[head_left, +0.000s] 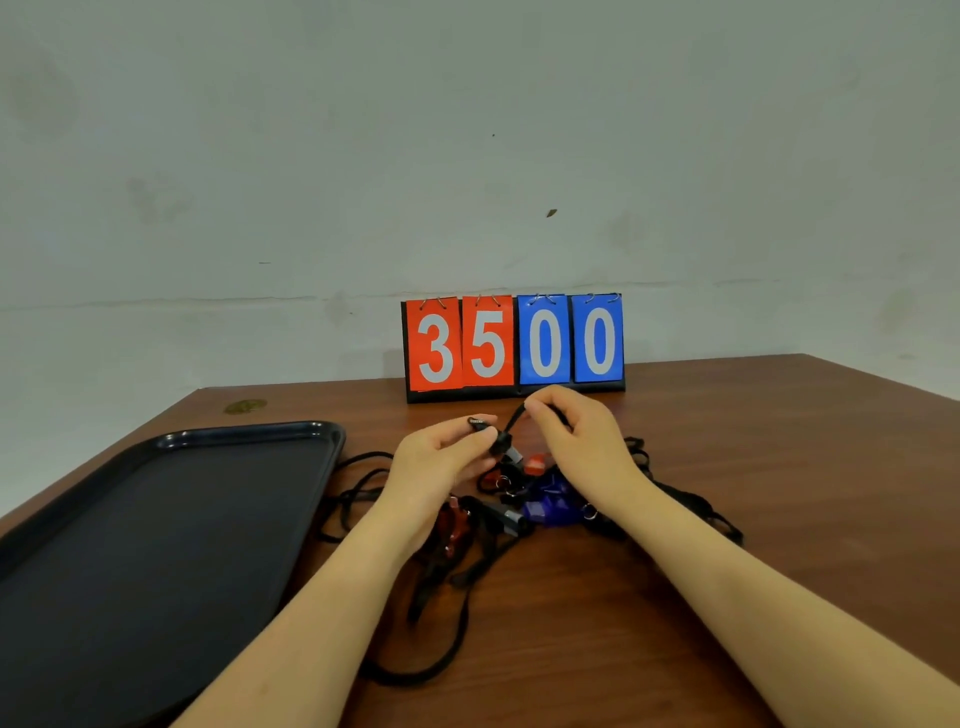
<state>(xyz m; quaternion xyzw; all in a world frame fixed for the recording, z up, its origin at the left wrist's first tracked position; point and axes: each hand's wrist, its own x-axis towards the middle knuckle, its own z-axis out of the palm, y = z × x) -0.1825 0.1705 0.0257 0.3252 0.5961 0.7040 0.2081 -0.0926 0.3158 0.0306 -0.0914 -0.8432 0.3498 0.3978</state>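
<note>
Untangling is under way at frame centre: a black whistle is pinched in the left hand, while its cord is clamped between thumb and finger of the right hand, seemingly to free it from the pile beneath. A tray is set lower left, likely as destination; a scoreboard is stood behind.

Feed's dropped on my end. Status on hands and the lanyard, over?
Left hand grips black whistle, right hand pinches its cord. Both held above tangled pile of whistles and lanyards. Tray off to the left, not in the way.
</note>
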